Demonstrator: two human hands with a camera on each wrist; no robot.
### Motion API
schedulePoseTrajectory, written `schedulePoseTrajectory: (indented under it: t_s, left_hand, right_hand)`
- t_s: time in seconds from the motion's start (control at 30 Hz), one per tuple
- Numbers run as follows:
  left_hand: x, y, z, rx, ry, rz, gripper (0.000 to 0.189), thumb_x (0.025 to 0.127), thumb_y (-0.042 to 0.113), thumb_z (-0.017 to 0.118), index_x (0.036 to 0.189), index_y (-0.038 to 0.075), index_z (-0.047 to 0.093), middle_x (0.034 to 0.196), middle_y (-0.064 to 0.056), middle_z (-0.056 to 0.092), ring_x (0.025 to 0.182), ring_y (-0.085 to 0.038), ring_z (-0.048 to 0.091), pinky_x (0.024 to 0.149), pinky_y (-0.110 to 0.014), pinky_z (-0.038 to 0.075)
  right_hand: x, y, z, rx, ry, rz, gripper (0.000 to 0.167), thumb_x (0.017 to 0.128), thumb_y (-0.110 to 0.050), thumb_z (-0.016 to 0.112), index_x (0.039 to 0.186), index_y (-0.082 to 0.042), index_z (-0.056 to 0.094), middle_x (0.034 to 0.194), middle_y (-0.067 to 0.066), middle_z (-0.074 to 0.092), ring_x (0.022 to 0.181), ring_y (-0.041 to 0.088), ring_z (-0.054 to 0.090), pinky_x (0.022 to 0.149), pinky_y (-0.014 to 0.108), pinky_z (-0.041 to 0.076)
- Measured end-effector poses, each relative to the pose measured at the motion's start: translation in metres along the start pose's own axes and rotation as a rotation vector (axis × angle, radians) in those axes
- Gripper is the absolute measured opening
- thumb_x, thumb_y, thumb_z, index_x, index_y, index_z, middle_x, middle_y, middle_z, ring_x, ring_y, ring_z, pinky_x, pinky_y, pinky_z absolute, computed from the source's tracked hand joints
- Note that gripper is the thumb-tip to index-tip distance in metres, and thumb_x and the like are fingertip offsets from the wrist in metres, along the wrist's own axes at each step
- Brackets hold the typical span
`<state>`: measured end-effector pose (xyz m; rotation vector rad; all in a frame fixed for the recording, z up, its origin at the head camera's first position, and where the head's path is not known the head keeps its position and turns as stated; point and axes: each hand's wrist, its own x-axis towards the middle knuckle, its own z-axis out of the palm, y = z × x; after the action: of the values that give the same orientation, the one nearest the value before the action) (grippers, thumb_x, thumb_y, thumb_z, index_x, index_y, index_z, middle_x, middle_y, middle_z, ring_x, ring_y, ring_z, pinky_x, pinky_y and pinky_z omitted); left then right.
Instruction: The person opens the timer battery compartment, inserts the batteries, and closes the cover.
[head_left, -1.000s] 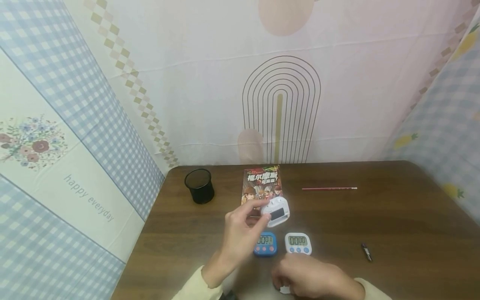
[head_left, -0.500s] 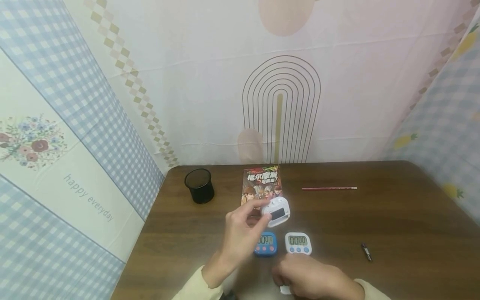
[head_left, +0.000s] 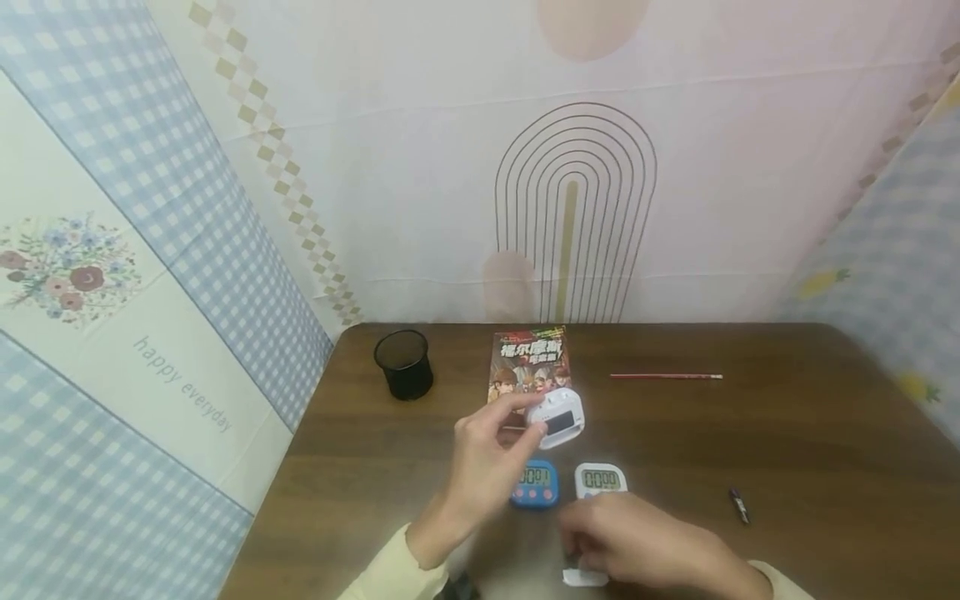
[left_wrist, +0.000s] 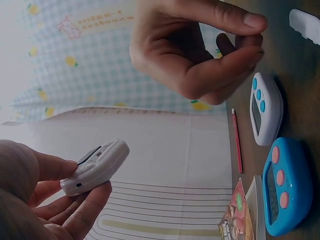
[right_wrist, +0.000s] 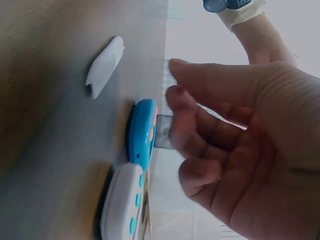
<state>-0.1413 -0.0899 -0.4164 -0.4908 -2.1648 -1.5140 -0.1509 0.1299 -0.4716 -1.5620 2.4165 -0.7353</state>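
A white digital timer (head_left: pixel 557 418), its back towards me, is pinched between the thumb and fingers of my left hand (head_left: pixel 483 475) above the table. My right hand (head_left: pixel 637 537) hovers low over the table; its loosely curled fingers hold nothing in the right wrist view. Just below those fingers lies a small white plastic cover (head_left: pixel 585 577), seen apart from the hand in the right wrist view. Beyond the right hand sits a white timer with blue buttons (head_left: pixel 600 477), partly hidden by it. To its left is a blue timer with pink buttons (head_left: pixel 537 485), partly behind my left hand.
A comic-style book (head_left: pixel 529 358) lies at the back middle, partly behind the held timer. The black mesh pen holder (head_left: pixel 405 367) stands at back left. A red pencil (head_left: pixel 666 377) and a small dark tube-like item (head_left: pixel 739 506) lie on the right side of the table (head_left: pixel 825 433).
My right hand has shifted a little right and come away from the white cover, which now shows more. The left hand keeps its hold on the timer. The head view has turned slightly.
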Motion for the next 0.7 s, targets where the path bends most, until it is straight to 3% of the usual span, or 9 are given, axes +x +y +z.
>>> schedulePoseTrajectory:
  t_s: [0.27, 0.7]
  left_hand:
    - [-0.001, 0.001, -0.003, -0.002, 0.007, -0.012, 0.032, 0.090, -0.004, 0.079, 0.121, 0.004, 0.075, 0.116, -0.013, 0.079, 0.088, -0.023, 0.079, 0.075, -0.024, 0.065]
    - [-0.001, 0.004, -0.003, -0.018, 0.015, -0.008, 0.034, 0.088, -0.006, 0.080, 0.120, 0.005, 0.075, 0.117, -0.013, 0.079, 0.087, -0.026, 0.079, 0.074, -0.024, 0.065]
  right_hand:
    - [-0.019, 0.010, -0.004, 0.035, 0.084, -0.004, 0.018, 0.090, -0.019, 0.083, 0.093, -0.028, 0.067, 0.085, -0.026, 0.059, 0.075, -0.010, 0.051, 0.062, 0.014, 0.047]
    - [-0.048, 0.022, -0.014, 0.059, 0.148, 0.122, 0.016, 0.092, -0.021, 0.083, 0.099, -0.029, 0.071, 0.089, -0.027, 0.066, 0.077, -0.009, 0.057, 0.063, 0.020, 0.053]
